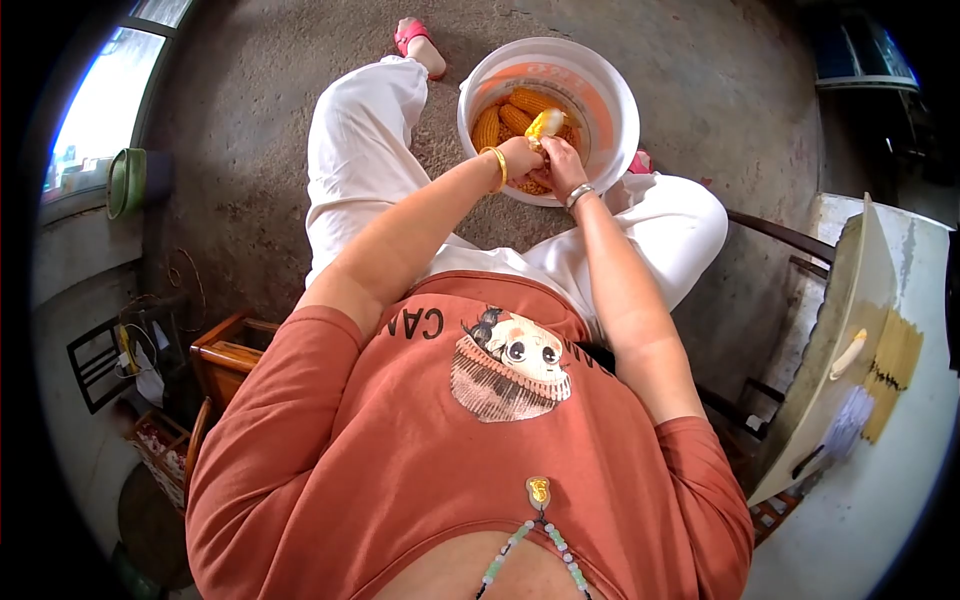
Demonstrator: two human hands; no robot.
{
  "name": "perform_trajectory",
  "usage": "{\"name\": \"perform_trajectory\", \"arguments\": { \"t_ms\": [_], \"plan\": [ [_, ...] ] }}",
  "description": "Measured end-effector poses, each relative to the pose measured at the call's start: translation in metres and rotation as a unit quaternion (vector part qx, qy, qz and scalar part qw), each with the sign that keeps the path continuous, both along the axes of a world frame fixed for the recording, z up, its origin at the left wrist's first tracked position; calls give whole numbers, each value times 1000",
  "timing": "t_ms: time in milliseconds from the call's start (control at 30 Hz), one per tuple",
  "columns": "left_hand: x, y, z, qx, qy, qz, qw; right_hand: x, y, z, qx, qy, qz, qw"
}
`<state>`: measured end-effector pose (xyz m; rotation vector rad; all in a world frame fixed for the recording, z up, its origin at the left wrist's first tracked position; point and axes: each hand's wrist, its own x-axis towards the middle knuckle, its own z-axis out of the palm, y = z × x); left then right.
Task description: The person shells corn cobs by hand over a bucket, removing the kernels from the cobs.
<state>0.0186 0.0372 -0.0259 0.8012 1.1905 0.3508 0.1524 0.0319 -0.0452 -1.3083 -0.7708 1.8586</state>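
My left hand (519,160), with a gold bangle at the wrist, is closed around the lower part of a corn cob (545,124). The cob points up and forward; its upper end looks pale, the rest yellow. Beside it, my right hand (563,166), with a silver band at the wrist, has its fingers closed against the same cob. Both hands are over the near side of a white bucket (614,98) standing on the floor between my legs. Inside the bucket lie several yellow corn cobs (487,128). Loose kernels (533,186) show below my hands, partly hidden by them.
Concrete floor (250,150) surrounds the bucket. At right stands a pale board or table (850,300) with a whitish cob (849,354) on it. Brown wooden furniture (228,362) is at my left, and a green container (126,184) is by the window.
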Motion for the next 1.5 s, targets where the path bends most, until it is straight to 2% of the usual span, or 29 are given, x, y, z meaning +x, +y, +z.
{"name": "perform_trajectory", "arguments": {
  "t_ms": [267,300,367,467,633,767,867,967,1067,1267,1400,1500],
  "plan": [
    [10,-2,-5,46,77,8,996,2,6,-52,115,-156,-11,981],
    [10,-3,-1,50,83,8,995,1,6,-48,116,-149,-13,982],
    [6,-3,7,19,23,24,999,-2,5,-40,117,-134,-18,984],
    [1,-2,10,-8,-34,28,999,6,8,-19,30,-26,21,999],
    [0,-3,4,-10,-37,10,999,1,3,-8,42,-45,16,998],
    [-8,-1,-1,-46,-90,20,995,4,0,-2,95,-56,50,993],
    [-12,1,5,-72,-131,20,989,2,-2,5,88,-44,52,994],
    [-14,2,8,-83,-162,13,983,1,-1,-14,62,23,-13,998],
    [-15,2,5,-78,-167,0,983,2,-1,-4,25,26,-61,998],
    [-15,-1,12,-58,-167,-15,984,1,0,13,80,-143,-24,986],
    [-11,-5,16,-23,-137,-18,990,3,3,-3,188,-300,-15,935],
    [-12,-5,14,-14,-129,-26,991,5,2,-2,182,-288,-11,940]
  ]
}}
